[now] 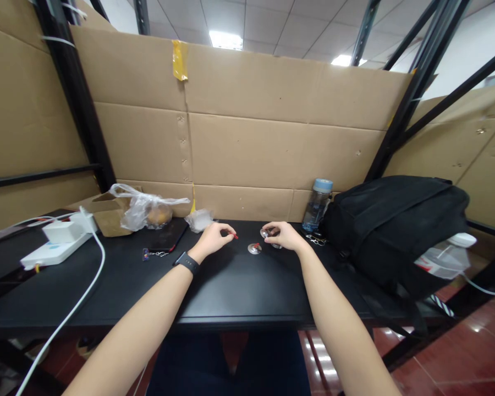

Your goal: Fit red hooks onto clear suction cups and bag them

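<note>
Our right grip (286,235), nearer the disc (254,249), is pinching a clear cup (264,233); leftward, our left grip (213,238), a red piece (236,236).

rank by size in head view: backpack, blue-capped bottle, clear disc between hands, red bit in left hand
1. Backpack
2. Blue-capped bottle
3. Clear disc
4. Red bit in the left hand, visible part only

Red pc (236,236), blk table (239,291), lt-blue btl cap (323,186)
</note>
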Tool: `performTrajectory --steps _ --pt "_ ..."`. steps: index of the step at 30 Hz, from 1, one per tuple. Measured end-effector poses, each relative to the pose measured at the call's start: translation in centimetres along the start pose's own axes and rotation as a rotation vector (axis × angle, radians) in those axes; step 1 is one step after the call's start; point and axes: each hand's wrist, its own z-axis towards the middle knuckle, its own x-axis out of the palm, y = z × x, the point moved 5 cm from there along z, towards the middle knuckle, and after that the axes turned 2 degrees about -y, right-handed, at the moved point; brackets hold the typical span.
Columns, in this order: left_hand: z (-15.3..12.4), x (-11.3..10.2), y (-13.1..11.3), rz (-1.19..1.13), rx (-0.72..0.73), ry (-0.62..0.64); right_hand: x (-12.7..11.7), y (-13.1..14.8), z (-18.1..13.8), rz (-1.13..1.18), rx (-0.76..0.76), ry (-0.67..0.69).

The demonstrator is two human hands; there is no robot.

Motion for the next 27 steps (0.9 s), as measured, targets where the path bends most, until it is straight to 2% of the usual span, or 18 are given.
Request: performTrajectory --steps 5,10,13,17,27 --pt "-0.1 0.0 -0.8 0.005 0.054 -0.043 2.1 1.8 0.2 0.283 -0.021 -0.012" --pt "-0.2 -0.2 -1.9 0.131 0.144 -0.108 3.8 3.3 0.0 0.531 0.016 0.013" --pt "-0.3 -0.1 -2.7 0.141 0.172 -0.133 4.5 4.1 -0.3 0.601 0.026 0.031" --pt "-0.4 0.0 -3.8 0.150 0.194 -0.161 4.9 5.2 -0.5 0.688 -0.043 0.041" --pt "-1.7 -0.7 -6.6 0.447 0.316 -0.344 5.5 5.8 -0.4 0.710 -0.113 0.037"
